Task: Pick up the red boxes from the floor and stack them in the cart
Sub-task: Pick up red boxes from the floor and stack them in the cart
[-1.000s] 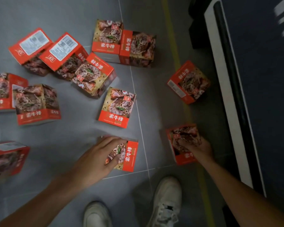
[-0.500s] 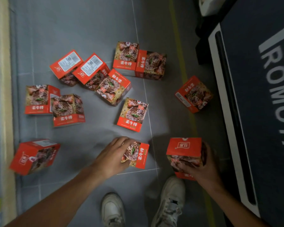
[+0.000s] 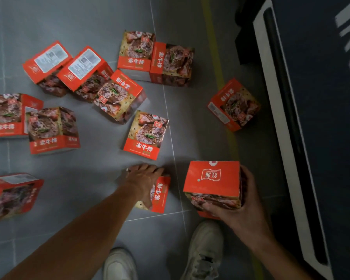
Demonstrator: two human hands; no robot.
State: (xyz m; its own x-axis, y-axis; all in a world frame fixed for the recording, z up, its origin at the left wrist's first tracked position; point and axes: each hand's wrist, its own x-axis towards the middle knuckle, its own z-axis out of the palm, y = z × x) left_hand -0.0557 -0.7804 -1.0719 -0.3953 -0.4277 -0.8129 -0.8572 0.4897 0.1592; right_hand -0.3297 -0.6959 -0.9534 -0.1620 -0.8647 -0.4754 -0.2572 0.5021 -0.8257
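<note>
Pickup step, both hands busy. The right hand (image 3: 245, 201) has its fingers wrapped round a red box (image 3: 212, 178) lifted just off the floor (image 3: 89, 21), close to the cart (image 3: 321, 118) along the floor's right edge. The left hand (image 3: 141, 180) is clamped over the top of another red box (image 3: 160, 196) that looks to be still sitting on the tiles near my white sneakers (image 3: 202, 249). Next I'd guess it needs that second box lifted, then both swung right into the cart and set down square. Count: twelve boxes total by my count, ten loose on the floor.
</note>
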